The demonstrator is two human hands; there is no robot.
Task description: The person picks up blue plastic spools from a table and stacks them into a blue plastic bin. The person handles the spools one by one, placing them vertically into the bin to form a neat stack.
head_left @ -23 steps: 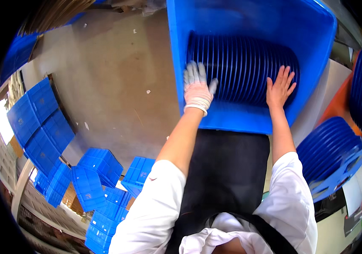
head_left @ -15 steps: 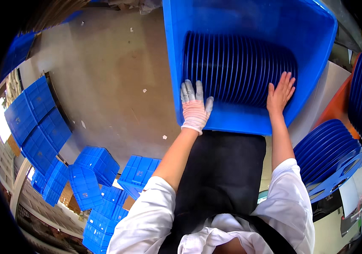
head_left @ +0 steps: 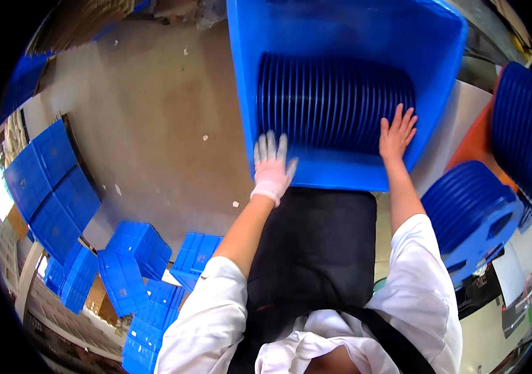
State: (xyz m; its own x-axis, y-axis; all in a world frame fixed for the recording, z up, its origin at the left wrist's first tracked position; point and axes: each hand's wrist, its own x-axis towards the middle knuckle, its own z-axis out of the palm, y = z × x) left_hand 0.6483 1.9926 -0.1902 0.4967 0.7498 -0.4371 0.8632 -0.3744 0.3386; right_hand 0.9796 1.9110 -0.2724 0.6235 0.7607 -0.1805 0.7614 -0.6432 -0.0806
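A row of dark blue round reels (head_left: 334,103) lies on its side in a large blue bin (head_left: 341,177), the thin discs standing edge-on next to each other. At the row's left end is my left hand (head_left: 272,168), in a pale glove, its fingers spread over the near left corner of the bin. My right hand (head_left: 397,135) is bare and lies with fingers spread against the right end of the row. Neither hand grips anything. Whether the left fingertips touch the reels I cannot tell.
More blue reels (head_left: 465,202) stand at the right, with another stack (head_left: 527,124) beyond them next to an orange surface (head_left: 475,146). Blue crates (head_left: 54,187) are piled at the left. Small white scraps (head_left: 205,138) lie on the brown floor (head_left: 160,106).
The bin and reels have shifted a little left in view. My left hand has drawn slightly back toward me; my right hand keeps its place at the right end of the reels.
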